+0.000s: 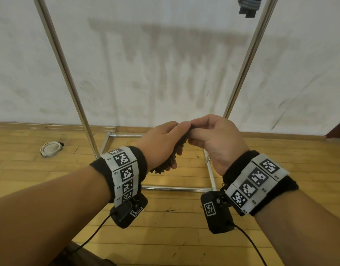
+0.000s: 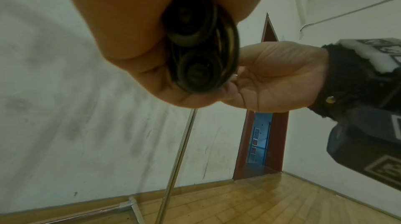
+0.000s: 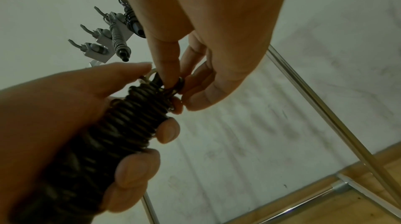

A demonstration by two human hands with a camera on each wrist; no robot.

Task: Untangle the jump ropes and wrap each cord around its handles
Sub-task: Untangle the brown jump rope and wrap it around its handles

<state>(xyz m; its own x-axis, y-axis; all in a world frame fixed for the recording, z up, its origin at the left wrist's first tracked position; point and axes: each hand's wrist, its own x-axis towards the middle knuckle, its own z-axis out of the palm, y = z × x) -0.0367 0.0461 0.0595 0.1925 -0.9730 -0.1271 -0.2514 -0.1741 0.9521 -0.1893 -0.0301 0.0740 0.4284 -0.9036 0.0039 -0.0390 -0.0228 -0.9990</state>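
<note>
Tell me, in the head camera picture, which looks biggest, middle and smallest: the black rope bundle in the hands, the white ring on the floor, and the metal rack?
1. The metal rack: biggest by far.
2 and 3. The black rope bundle and the white ring look alike. The left hand and right hand hide much of the bundle, and it is nearer the camera, so I won't rank those two.

Left hand (image 1: 164,142) curled in a full grip, right hand (image 1: 215,139) pinching with fingertips (image 3: 168,75); both forearms raised, hands touching.
</note>
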